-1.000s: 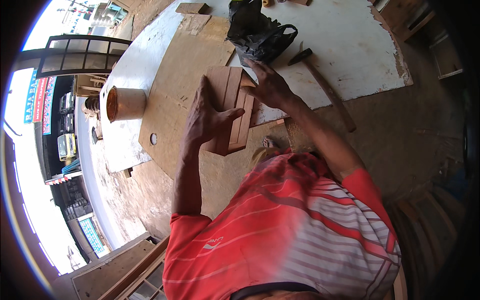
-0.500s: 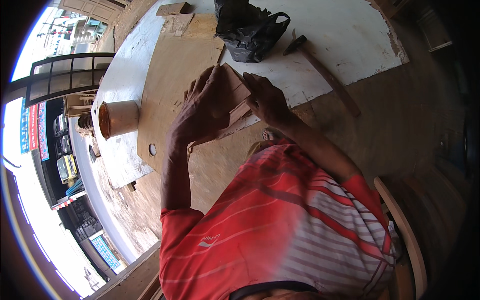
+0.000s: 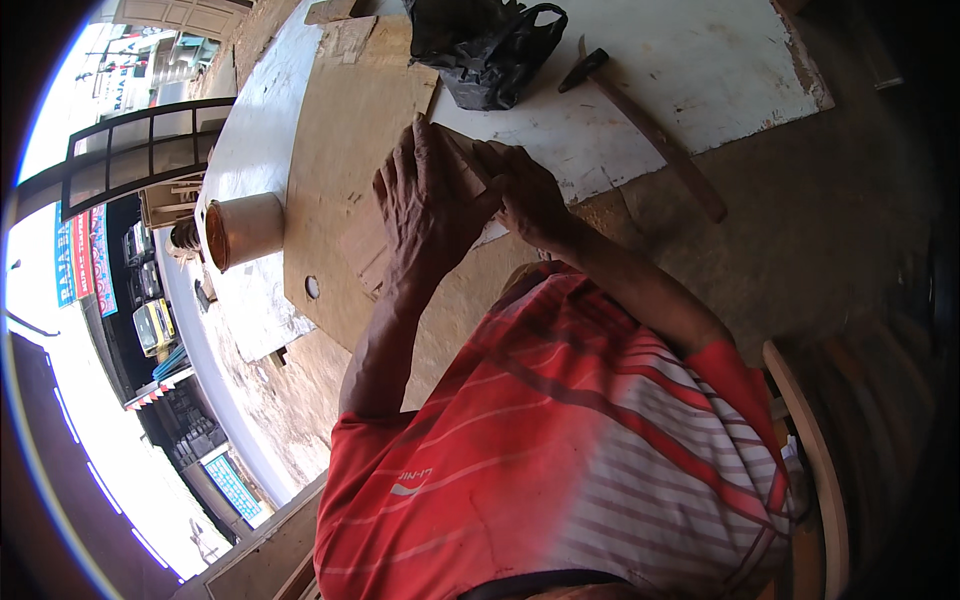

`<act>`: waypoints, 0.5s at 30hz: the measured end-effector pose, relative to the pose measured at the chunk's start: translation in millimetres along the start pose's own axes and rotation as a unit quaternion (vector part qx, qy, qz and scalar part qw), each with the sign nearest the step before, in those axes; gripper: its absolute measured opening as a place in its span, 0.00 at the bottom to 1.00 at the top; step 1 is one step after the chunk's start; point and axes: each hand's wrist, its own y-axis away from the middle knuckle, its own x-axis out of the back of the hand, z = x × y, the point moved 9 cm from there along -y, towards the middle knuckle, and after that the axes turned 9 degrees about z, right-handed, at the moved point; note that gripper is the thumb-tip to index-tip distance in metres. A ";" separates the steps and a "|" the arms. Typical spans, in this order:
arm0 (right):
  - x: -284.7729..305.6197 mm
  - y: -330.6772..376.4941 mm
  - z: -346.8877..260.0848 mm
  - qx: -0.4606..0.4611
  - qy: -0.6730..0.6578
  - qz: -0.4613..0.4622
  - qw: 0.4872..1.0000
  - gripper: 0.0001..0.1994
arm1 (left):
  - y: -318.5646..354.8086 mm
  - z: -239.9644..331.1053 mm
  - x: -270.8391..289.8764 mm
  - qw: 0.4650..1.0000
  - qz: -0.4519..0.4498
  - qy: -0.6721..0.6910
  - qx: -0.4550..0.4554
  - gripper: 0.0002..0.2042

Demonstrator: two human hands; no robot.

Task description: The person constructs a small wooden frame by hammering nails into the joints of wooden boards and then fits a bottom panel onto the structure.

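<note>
A brown wooden board (image 3: 364, 248) lies at the near edge of the table, on a plywood sheet (image 3: 350, 130). My left hand (image 3: 425, 205) rests across it, fingers stretched out and spread, thumb toward my right hand. With bent fingers, my right hand (image 3: 530, 195) grips the board at its right side; the fingertips are partly hidden. Both hands cover much of the board's middle. Beyond the right hand, a hammer (image 3: 650, 130) with a wooden handle lies on the white tabletop (image 3: 700, 70), its handle reaching past the edge.
A black plastic bag (image 3: 485, 55) stands at the far side of the plywood. Left of the sheet is a round tub (image 3: 245, 230) with a brown-stained opening. A small wood piece (image 3: 330, 10) lies at the far left. A curved wooden piece (image 3: 810, 465) stands at the right.
My left hand has shifted right and turned over the board, its fingers now more spread. My right hand has moved slightly left, closer to it. The view has shifted a little.
</note>
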 end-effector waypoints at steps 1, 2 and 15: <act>-1.8 2.1 2.3 0.000 -0.001 -0.006 1.000 0.33 | -1.5 0.8 0.0 1.000 -0.002 -0.004 0.005 0.54; -2.5 3.4 3.4 -0.001 -0.002 -0.014 1.000 0.33 | -2.6 1.8 0.0 1.000 -0.004 -0.007 0.011 0.53; 3.0 -3.4 1.7 0.029 -0.039 -0.027 0.998 0.32 | -8.5 6.2 5.3 0.999 0.020 -0.025 0.005 0.48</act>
